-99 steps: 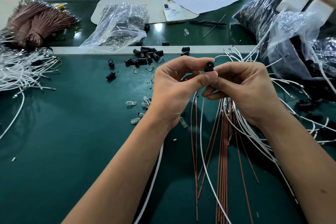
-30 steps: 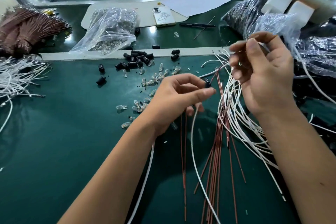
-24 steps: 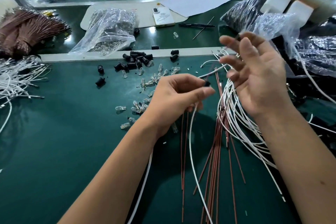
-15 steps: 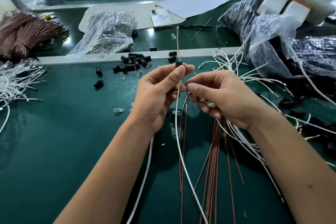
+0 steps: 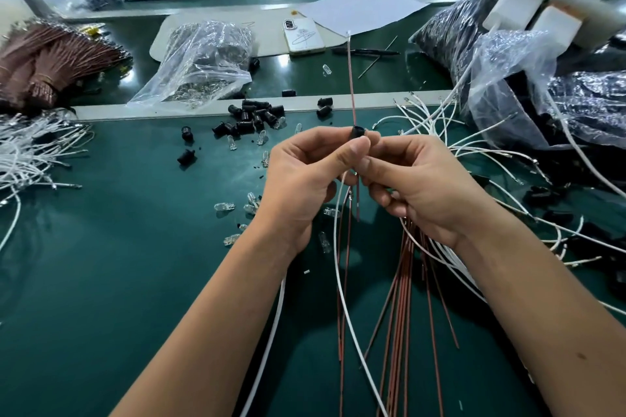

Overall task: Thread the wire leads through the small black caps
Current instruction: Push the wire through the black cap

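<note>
A small black cap (image 5: 357, 132) is pinched between thumb and fingers of my left hand (image 5: 305, 179), held above the green mat. A brown wire lead (image 5: 351, 78) passes through the cap and stands straight up out of its top. A white wire (image 5: 342, 264) hangs down below the cap between my hands. My right hand (image 5: 420, 186) is pressed against the left and pinches the leads just under the cap. Loose brown leads (image 5: 403, 308) and white leads (image 5: 437, 122) lie on the mat. A pile of black caps (image 5: 254, 118) sits behind my hands.
Small clear bulbs (image 5: 225, 206) are scattered on the mat left of my hands. White wire bundle (image 5: 30, 152) and brown wire bundles (image 5: 50, 61) lie far left. Plastic bags (image 5: 203, 61) (image 5: 508, 78), a phone (image 5: 303, 35) and paper (image 5: 362, 8) lie behind the metal rail (image 5: 203, 108).
My right hand came down from the raised wires to meet the left. The brown lead now runs through the cap and stands higher above it than half a second ago.
</note>
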A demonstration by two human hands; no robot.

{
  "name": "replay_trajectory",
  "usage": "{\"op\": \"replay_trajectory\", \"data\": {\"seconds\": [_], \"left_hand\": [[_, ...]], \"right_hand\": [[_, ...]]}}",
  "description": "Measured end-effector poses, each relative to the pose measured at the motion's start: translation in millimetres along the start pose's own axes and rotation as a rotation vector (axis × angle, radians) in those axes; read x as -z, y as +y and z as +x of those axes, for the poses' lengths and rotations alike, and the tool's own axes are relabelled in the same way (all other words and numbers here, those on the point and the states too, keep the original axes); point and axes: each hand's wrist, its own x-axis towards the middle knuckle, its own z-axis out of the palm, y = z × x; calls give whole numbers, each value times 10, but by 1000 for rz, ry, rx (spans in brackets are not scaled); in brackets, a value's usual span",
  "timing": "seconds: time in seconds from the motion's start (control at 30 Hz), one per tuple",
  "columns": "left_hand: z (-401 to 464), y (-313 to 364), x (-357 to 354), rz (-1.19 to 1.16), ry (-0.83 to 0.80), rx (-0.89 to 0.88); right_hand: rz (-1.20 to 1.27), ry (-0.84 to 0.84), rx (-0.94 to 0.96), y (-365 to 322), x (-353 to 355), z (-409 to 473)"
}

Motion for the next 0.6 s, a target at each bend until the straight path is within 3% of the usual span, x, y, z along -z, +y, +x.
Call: {"op": "replay_trajectory", "data": {"seconds": [0.13, 0.2, 0.37, 0.6], "left_hand": [[9, 21, 9, 27, 22, -58], [28, 12, 31, 65, 36, -98], [28, -12, 44, 187, -41, -185], [16, -30, 4, 148, -71, -191]], "right_hand": [[12, 8, -15, -24, 17, -2], [54, 97, 20, -66, 66, 1], [-2, 361, 410, -125, 86, -4], [-177, 467, 730, -156, -42, -115]]}}
